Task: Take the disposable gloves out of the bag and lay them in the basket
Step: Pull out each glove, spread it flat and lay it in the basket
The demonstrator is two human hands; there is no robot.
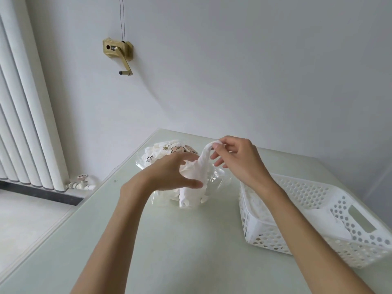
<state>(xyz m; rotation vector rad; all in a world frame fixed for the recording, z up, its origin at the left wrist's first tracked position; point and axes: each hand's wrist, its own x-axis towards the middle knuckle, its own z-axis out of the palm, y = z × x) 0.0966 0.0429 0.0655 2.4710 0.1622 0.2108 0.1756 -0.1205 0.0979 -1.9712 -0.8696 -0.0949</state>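
A clear plastic bag with cartoon prints lies at the far middle of the pale green table, stuffed with thin white disposable gloves. My left hand presses on the bag and grips its bunched front end. My right hand pinches the top of one white glove between thumb and forefinger, and the glove stretches up out of the bag. The white perforated basket stands to the right, under my right forearm, with some white gloves lying inside it.
A white radiator runs along the left wall with a valve near the floor. A brass crank fitting is mounted on the wall behind. The table's left edge drops to the floor.
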